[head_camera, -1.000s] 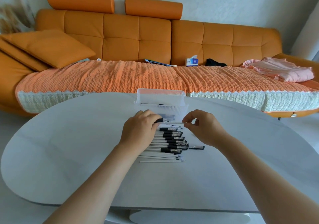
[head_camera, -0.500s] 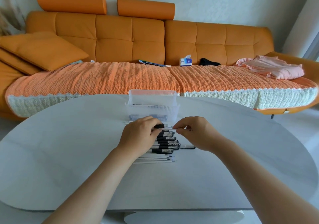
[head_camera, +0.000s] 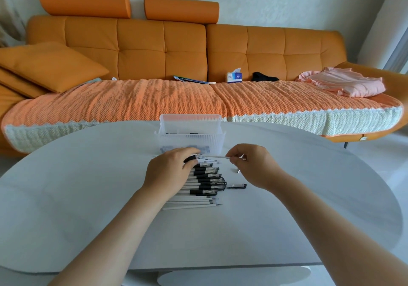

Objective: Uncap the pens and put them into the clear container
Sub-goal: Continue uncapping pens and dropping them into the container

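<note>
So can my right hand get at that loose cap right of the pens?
Probably yes: the cap lies bare just beside the right hand, though that hand is pinching a pen.

Orange tufted sofa (head_camera: 141, 49) under a knitted throw (head_camera: 132, 102) against a white wall (head_camera: 265, 1) — pale oval table (head_camera: 66, 197) in front

the clear container (head_camera: 189, 141) at twelve o'clock is ribbed translucent plastic; the table (head_camera: 88, 197) is smooth and matt; the sofa cover (head_camera: 132, 102) is rough knitted cloth.
</note>
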Tool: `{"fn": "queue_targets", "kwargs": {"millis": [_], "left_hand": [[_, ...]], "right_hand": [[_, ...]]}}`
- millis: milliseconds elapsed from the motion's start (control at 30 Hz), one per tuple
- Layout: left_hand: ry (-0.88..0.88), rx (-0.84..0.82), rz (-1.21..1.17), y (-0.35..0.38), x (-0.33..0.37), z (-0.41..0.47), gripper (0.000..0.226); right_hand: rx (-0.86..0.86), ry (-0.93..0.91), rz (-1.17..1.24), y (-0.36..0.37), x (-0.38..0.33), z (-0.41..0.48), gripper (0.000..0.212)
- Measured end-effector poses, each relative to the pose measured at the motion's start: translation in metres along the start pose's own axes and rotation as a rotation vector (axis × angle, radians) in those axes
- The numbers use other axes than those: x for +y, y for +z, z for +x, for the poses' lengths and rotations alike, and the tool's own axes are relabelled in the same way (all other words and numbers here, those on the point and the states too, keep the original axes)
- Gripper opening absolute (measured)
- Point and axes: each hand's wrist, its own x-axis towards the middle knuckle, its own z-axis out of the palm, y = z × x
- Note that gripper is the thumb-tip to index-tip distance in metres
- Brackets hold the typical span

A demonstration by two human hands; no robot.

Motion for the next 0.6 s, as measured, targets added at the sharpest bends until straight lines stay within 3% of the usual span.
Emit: {"fn": "queue_targets", "kwargs": {"millis": [433, 600], "left_hand": [[0.033, -0.155, -0.003, -0.0051, -0.0034, -0.0008, 0.023], [0.024, -0.140, -0.010, -0.0054, -0.0063, 0.0001, 0.021]], "right_hand": [[-0.016, -0.083, -0.009, -0.0031, 0.0004, -0.0004, 0.023], [-0.021, -0.073, 0.013, -0.0027, -0.0008, -0.0001, 0.021]]}}
